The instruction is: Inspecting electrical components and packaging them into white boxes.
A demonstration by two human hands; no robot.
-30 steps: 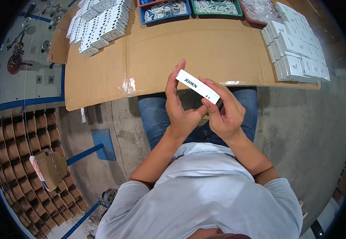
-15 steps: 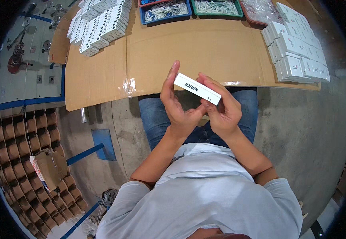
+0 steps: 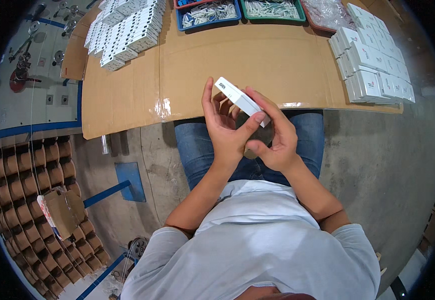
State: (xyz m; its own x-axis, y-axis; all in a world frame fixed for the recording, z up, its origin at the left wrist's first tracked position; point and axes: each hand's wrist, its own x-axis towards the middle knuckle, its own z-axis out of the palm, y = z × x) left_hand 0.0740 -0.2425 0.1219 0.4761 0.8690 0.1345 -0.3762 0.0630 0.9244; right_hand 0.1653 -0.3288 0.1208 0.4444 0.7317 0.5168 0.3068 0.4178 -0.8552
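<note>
A desk covered in flat brown cardboard sheet (image 3: 217,60) fills the upper half of the view, its near edge running above the seated person's blue-jeaned knees. At 11 o'clock on the desk lies a heap of flat white cartons (image 3: 127,27); at 2 o'clock stand neat rows of small white boxes (image 3: 372,65). Along the far edge, at 12 o'clock, sit a blue plastic tray of small white parts (image 3: 207,12), a green plastic tray of pale parts (image 3: 272,9) and, toward 1 o'clock, a clear plastic bag (image 3: 327,10). At 8 o'clock, on the floor, rows of brown cardboard spools (image 3: 22,170) are stacked.

Near the centre, just over the desk's near edge, the person holds a slim white rectangular box (image 3: 241,99) with both hands, tilted so one end points to 10 o'clock. The left hand (image 3: 225,132) cradles it from below, thumb raised along its near side at 4 o'clock, fingers upright behind it. The right hand (image 3: 272,135) grips the lower end, its fingers (image 3: 262,102) curled over the top edge.
</note>
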